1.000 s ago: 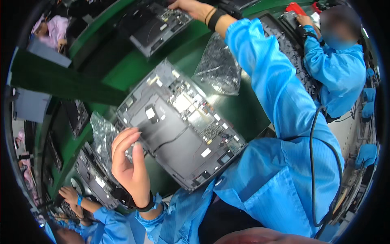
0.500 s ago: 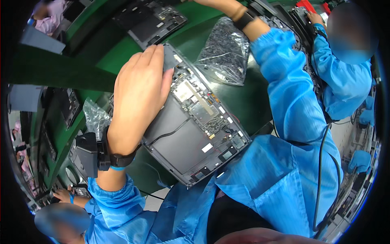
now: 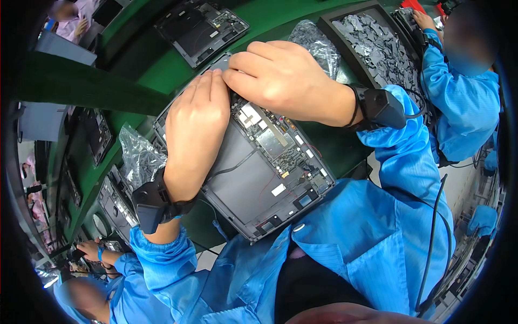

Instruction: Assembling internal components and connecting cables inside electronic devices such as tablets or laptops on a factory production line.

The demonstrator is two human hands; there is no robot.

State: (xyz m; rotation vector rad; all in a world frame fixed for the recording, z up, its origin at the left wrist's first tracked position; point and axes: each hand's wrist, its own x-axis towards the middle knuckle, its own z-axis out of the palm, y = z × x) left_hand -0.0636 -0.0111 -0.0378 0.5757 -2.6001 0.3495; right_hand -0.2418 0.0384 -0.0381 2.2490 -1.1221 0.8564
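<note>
Right hand [image 3: 288,81] joined left hand [image 3: 197,124] by far edge of laptop base [image 3: 253,178]

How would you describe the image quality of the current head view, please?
Head view: fisheye distortion curves the green bench within black corners; head view: highlights glint on the left clear plastic bag; head view: the laptop base looks fairly sharp, while the right-hand co-worker's head is blurred.
</note>
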